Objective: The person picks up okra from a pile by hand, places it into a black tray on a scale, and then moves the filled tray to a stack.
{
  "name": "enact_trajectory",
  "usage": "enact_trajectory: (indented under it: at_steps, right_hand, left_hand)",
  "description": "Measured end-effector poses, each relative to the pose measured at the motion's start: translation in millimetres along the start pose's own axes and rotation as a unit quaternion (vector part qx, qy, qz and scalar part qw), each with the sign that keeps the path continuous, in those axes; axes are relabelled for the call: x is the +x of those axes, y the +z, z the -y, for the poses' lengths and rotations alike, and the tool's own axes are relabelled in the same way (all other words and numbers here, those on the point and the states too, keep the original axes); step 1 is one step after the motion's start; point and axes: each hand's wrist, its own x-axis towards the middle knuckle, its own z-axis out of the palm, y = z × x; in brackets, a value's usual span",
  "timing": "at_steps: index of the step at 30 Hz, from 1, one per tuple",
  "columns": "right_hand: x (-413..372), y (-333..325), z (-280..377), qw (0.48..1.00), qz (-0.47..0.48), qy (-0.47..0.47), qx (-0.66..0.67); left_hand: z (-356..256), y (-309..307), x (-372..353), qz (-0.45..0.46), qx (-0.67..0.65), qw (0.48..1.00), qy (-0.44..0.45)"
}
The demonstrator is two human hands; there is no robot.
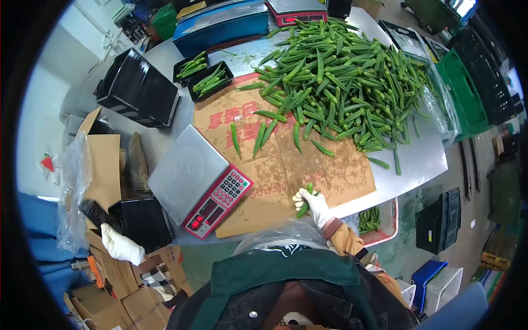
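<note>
My left hand (122, 247), in a white glove, is at the left edge of the table with its fingers closed on a black plastic tray (99, 214) with a ribbed edge. Beside it stand more black trays (144, 223). Over the front of the flattened cardboard (269, 203), my gloved right hand (314, 206) is closed around a few green okra pods (303, 209). A big heap of okra (341, 82) covers the back right of the cardboard, with several loose pods (258, 137) in front of it.
A digital scale (190, 165) with a red-lit display sits at left. Behind it are a black container (137, 88) and two black trays of okra (210, 81). Another scale (297, 12) and a blue box (220, 27) stand at the back. A green crate (462, 93) is at right.
</note>
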Motion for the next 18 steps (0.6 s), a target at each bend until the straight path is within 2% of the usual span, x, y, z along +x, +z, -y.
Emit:
enact_trajectory:
  at_steps: [1,2,3,4,5,6,7,8,9,11,13,17,18]
  right_hand:
    - [4,-4,-1,0.999,0.022,0.006,0.022]
    - [11,-8,-4,0.999,0.032,0.011,0.036]
    - [8,-2,3,1.000,0.024,-0.003,0.013]
    - [-3,11,18,1.000,0.018,-0.017,-0.011]
    - [-9,20,30,0.999,0.012,-0.031,-0.034]
    - [-8,21,36,0.999,0.016,-0.032,-0.032]
    - [-7,20,41,0.997,0.010,-0.050,-0.049]
    - [-5,17,45,0.996,0.003,-0.068,-0.063]
    - [-5,14,50,0.993,-0.005,-0.083,-0.079]
    - [0,10,68,0.987,-0.059,-0.092,-0.120]
    - [19,10,90,0.976,-0.092,-0.122,-0.154]
    - [77,32,138,0.968,-0.131,-0.171,-0.126]
    - [96,36,143,0.963,-0.139,-0.191,-0.132]
  left_hand:
    - [-42,9,-12,0.016,-0.023,0.999,0.025]
    - [-72,22,-29,0.067,-0.107,0.992,-0.017]
    - [-99,32,-44,0.149,-0.087,0.985,0.005]
    - [-127,43,-64,0.215,-0.149,0.965,-0.006]
    - [-114,62,-85,0.283,-0.175,0.943,0.005]
    - [-119,67,-97,0.370,-0.095,0.921,0.074]
    - [-113,77,-105,0.462,-0.046,0.877,0.125]
    - [-110,84,-117,0.510,-0.020,0.851,0.126]
    - [-113,89,-127,0.514,-0.016,0.844,0.154]
    - [-151,91,-138,0.440,-0.054,0.875,0.197]
    - [-188,97,-139,0.457,-0.095,0.862,0.198]
    - [-268,126,-156,0.512,-0.154,0.832,0.146]
    - [-298,130,-156,0.555,-0.194,0.800,0.120]
